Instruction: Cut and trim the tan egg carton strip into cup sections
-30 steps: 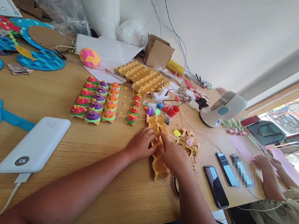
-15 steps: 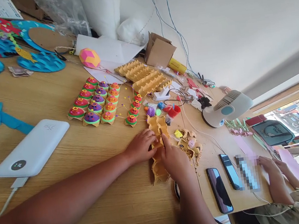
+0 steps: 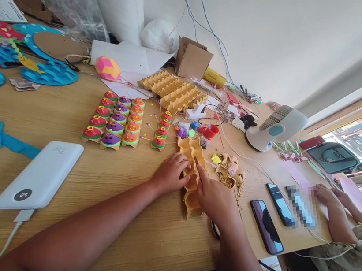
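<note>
A yellow egg-carton strip (image 3: pixel 193 200) lies with its cups facing up on the table, its long side running away from me. My left hand (image 3: pixel 173 174) is closed on its left edge, fingers over the rim. My right hand (image 3: pixel 216 195) is on the strip's right side, closed around a thin, dark, blade-like tool (image 3: pixel 195 160). The index finger lies along the tool, whose tip sits at the ridge between the two rows of cups; its handle is hidden in the hand. Rows of painted egg-carton caterpillars (image 3: pixel 119 119) stand beyond my left hand, with a shorter red-and-green row (image 3: pixel 161 130) nearer the strip.
Uncut egg cartons (image 3: pixel 178 93) lie at the back by a cardboard box (image 3: pixel 192 58). Carton scraps (image 3: pixel 229 171) are right of my hands, then phones (image 3: pixel 267 226) and a small fan (image 3: pixel 276 127). A power bank (image 3: pixel 39 176) lies left. Another person's hands (image 3: pixel 331 200) rest at right.
The view has shifted slightly. Both hands keep almost the same place on the carton strip, and the tool stays at the middle ridge.
</note>
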`<state>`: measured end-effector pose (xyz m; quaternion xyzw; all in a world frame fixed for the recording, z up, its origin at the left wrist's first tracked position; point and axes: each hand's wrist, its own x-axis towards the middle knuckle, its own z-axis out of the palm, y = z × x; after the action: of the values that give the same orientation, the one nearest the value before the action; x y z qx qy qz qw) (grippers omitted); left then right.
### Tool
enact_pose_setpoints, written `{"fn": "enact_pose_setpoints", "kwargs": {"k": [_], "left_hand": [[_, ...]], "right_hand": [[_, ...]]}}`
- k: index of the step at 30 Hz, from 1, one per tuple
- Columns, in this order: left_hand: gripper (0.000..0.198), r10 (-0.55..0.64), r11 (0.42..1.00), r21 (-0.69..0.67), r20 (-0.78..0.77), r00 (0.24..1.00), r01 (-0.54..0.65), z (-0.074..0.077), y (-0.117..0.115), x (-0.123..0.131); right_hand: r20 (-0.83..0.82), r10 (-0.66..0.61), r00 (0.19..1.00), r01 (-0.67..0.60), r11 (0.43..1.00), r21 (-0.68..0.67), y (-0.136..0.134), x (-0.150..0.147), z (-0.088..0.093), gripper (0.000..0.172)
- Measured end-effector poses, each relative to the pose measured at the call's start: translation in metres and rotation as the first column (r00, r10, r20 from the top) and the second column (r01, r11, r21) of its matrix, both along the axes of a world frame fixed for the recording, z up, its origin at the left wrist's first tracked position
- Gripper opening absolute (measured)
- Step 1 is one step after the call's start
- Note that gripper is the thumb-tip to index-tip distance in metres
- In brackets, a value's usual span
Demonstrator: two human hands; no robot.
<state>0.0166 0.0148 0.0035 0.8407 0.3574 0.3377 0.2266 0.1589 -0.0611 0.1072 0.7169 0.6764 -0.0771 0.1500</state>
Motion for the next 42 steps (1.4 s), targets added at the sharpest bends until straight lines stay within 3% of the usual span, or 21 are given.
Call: {"fn": "enact_pose_setpoints", "kwargs": {"k": [22, 28, 31, 35, 39, 42], "left_hand": [[0.013, 0.003, 1.000, -0.006, 0.050, 0.999, -0.003, -0.006, 0.004, 0.002], [0.015, 0.029, 0.999, 0.024, 0.083, 0.996, -0.031, -0.009, 0.004, 0.002], [0.015, 0.037, 0.999, 0.030, 0.095, 0.995, -0.040, -0.010, 0.004, 0.002], [0.015, 0.031, 0.998, 0.044, 0.111, 0.993, -0.037, -0.011, 0.004, 0.002], [0.016, 0.025, 0.999, 0.042, 0.104, 0.994, -0.029, -0.009, 0.004, 0.001], [0.018, 0.024, 0.999, 0.030, 0.091, 0.996, -0.027, -0.007, 0.003, 0.000]], "right_hand": [[-0.021, 0.035, 0.999, -0.034, 0.998, 0.053, 0.014, -0.003, -0.006, 0.059], [-0.265, 0.021, 0.964, -0.013, 0.999, 0.031, 0.019, 0.020, -0.001, 0.059], [-0.499, 0.004, 0.867, -0.001, 1.000, 0.008, 0.019, 0.039, -0.001, 0.063], [-0.758, -0.011, 0.653, 0.008, 1.000, -0.008, 0.020, 0.062, -0.004, 0.056], [-0.876, 0.024, 0.482, 0.044, 0.998, 0.052, 0.020, 0.077, -0.004, 0.052], [-0.943, 0.094, 0.319, -0.005, 0.995, 0.097, 0.021, 0.078, -0.002, 0.047]]}}
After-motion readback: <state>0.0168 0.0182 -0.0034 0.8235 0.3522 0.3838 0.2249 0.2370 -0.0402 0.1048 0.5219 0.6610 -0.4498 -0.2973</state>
